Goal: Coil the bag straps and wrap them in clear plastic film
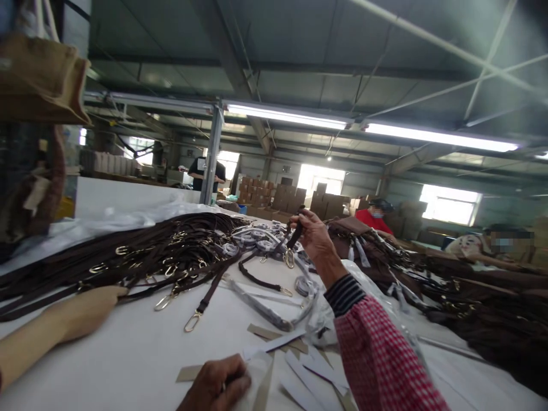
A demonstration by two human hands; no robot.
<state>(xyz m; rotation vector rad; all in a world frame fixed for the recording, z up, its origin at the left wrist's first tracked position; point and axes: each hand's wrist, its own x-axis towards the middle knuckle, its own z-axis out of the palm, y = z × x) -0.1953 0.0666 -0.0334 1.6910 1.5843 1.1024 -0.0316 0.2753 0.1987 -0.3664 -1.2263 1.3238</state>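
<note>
My right hand [314, 234], in a red checked sleeve, is raised over the middle of the table. Its fingers are closed around a dark brown strap [295, 233] with a gold clasp [290, 258] hanging below. At the bottom of the view my left hand [216, 382] is curled closed near the tabletop; what it grips, if anything, is hidden. Thin translucent plastic [257, 368] lies against its fingertips, beside white and tan paper strips [308, 377]. A short brown strap [261, 279] and plastic-wrapped grey straps [265, 308] lie beyond.
A co-worker's bare arm [72, 317] reaches in from the left to a big pile of brown straps [171, 245] with gold clasps. Brown bags [377, 251] heap up on the right. A tan bag [40, 80] hangs upper left. Other people and cartons [257, 191] are farther back.
</note>
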